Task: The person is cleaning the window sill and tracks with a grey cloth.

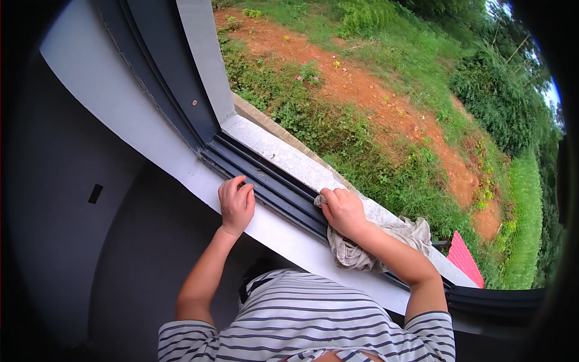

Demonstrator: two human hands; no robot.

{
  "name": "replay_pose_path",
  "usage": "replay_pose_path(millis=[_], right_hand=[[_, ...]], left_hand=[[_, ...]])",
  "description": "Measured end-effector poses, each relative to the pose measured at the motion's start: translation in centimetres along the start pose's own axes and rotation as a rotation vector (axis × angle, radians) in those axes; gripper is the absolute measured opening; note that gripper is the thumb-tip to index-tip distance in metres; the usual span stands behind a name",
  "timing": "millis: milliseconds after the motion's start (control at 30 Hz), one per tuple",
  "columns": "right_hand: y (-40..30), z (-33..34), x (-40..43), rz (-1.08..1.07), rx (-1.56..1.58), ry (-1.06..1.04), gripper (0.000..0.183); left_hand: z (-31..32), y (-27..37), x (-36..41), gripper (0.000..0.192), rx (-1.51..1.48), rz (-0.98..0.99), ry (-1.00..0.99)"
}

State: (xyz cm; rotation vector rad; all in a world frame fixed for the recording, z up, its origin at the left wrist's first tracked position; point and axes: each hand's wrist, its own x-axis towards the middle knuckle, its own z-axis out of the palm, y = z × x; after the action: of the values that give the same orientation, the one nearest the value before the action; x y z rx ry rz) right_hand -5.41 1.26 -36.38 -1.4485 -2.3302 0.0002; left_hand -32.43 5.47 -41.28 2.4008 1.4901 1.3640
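Observation:
A dark metal sliding-window track runs diagonally along the sill before me. My right hand pinches a bunched corner of a grey cloth over the track's outer side. The rest of that cloth lies crumpled under my wrist and forearm, across the track and onto the outer ledge. Loosely curled, my left hand is at the inner edge of the track, thumb and fingers slightly apart, with nothing visible in it. Whether its fingertips touch the frame I cannot tell. Small bits of debris dot the track near its corner.
The upright dark window frame meets the track at the upper left. On the room side runs a white inner sill; outside lies a pale stone ledge. Beyond are a planted slope and a red corrugated sheet.

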Motion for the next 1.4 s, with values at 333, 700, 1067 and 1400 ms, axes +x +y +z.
replay_pose_path(millis=[333, 700, 1067, 1400], right_hand=[[-0.4, 0.0, 1.0, 0.358, 0.273, -0.068, 0.012], [0.0, 0.7, 2.2, -0.152, -0.032, -0.045, 0.016], [-2.3, 6.7, 12.4, -0.401, 0.071, 0.085, 0.013], [-4.2, 2.7, 11.1, -0.1, -0.086, -0.152, 0.021]], left_hand=[[-0.1, -0.3, 0.0, 0.016, -0.046, -0.029, -0.021], [-0.4, -0.2, 0.1, 0.017, -0.129, -0.057, -0.055], [-0.5, -0.3, 0.1, 0.021, -0.169, -0.052, -0.046], [-0.7, -0.6, -0.3, 0.017, -0.199, -0.073, 0.03]])
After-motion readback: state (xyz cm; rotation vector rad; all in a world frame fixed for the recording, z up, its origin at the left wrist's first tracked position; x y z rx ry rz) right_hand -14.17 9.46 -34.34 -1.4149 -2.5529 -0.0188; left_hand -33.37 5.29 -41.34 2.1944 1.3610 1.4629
